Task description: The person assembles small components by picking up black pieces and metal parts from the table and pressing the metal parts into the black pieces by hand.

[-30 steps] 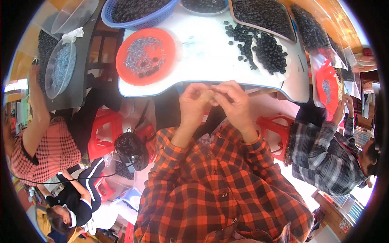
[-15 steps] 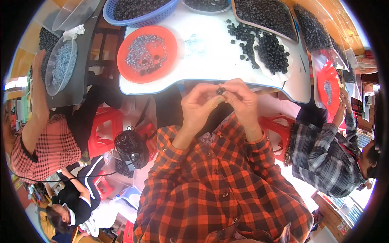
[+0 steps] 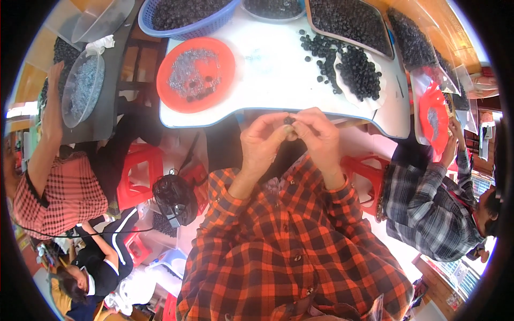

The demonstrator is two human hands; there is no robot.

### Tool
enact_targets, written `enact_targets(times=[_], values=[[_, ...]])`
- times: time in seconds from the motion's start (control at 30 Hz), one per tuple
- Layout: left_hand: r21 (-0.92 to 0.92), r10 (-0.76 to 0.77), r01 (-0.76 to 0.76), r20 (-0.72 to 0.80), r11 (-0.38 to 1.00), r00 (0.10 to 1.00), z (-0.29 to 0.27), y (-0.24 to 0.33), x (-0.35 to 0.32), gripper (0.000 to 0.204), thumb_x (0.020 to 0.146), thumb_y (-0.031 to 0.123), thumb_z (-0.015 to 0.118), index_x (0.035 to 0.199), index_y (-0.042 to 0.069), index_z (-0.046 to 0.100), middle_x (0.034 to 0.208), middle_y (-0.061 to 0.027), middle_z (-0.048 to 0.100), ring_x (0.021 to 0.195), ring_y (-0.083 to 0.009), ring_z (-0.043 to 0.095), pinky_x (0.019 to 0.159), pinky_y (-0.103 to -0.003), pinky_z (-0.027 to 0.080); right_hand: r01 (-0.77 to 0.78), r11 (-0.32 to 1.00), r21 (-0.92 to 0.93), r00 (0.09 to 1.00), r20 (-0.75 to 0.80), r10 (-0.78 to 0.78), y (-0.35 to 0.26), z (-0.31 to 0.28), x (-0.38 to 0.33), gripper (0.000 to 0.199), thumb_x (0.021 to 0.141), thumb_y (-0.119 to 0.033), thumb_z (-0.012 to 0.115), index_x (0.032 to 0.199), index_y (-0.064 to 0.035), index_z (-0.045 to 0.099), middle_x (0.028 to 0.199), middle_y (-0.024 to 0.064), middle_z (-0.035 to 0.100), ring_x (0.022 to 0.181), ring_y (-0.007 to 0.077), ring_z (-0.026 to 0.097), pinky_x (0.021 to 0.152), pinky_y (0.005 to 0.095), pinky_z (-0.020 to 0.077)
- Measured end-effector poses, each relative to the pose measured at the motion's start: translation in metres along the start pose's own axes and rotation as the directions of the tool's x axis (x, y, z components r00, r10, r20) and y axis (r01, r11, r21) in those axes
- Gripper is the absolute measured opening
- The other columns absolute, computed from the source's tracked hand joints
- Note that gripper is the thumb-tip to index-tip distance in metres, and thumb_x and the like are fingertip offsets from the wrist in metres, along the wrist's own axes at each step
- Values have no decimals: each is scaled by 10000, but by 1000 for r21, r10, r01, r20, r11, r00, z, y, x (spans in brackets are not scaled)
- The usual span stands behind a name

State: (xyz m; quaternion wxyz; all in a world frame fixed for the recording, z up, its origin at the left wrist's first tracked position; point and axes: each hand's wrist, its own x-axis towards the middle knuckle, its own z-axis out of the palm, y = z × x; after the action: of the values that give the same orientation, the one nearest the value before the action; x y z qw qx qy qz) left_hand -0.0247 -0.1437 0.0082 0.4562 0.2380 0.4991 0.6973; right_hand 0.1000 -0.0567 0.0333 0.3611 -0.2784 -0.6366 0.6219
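Observation:
A small black round part (image 3: 289,121) is pinched between the fingertips of my left hand (image 3: 261,140) and my right hand (image 3: 318,138). Both hands meet just in front of the table's near edge, their fingers closed around it, so its details are mostly covered. Farther off to the left, an orange-red plate (image 3: 227,68) holds many tiny clear pieces and several black parts. On the right, a white scalloped dish (image 3: 378,95) is heaped with similar black parts, and more of them (image 3: 321,53) lie loose beside it.
Along the table's (image 3: 267,88) far side stand a blue basket (image 3: 187,29), a round clear container (image 3: 273,16) and a tray (image 3: 390,51) of black parts. Co-workers sit left and right, one near a red scalloped dish (image 3: 440,131). Red stools (image 3: 140,166) and a black bag (image 3: 174,199) are around me.
My hands stay together on the black part, their fingertips shifting slightly. The view has tipped a little, so the table sits marginally lower in the picture.

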Motion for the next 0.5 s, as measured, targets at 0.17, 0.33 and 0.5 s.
enact_targets(times=[0.17, 0.33, 0.5], values=[[-136, -50, 47, -14, 990, 999, 5, -4, 3, 232, 937, 108, 673, 1142, 0, 653, 891, -52, 693, 773, -85, 644, 644, -209, 510, 214, 894, -395, 974, 18, -225, 3, 3, 0, 121, 837, 39, 695, 956, 18, 702, 933, 85, 612, 782, 141, 633, 662, 256, 523], [83, 109, -102, -78, 991, 991, -4, -15, 10, 224, 955, 125, 648, 1145, 7, 654, 862, -45, 690, 722, -62, 618, 591, -178, 472, 213, 937, -278, 976, 12, -218, 3, 12, 1, 165, 841, 73, 679, 995, 14, 685, 930, 77, 609, 729, 134, 630, 610, 248, 523], [-35, 58, -56, 64, 998, 996, 6, 10, 6, 223, 972, 114, 617, 1165, 7, 650, 830, -28, 678, 687, -70, 606, 617, -202, 495, 225, 924, -311, 970, -22, -243, -2, 12, 7, 156, 858, 85, 654, 995, 15, 680, 929, 74, 604, 695, 113, 620, 580, 238, 508]])
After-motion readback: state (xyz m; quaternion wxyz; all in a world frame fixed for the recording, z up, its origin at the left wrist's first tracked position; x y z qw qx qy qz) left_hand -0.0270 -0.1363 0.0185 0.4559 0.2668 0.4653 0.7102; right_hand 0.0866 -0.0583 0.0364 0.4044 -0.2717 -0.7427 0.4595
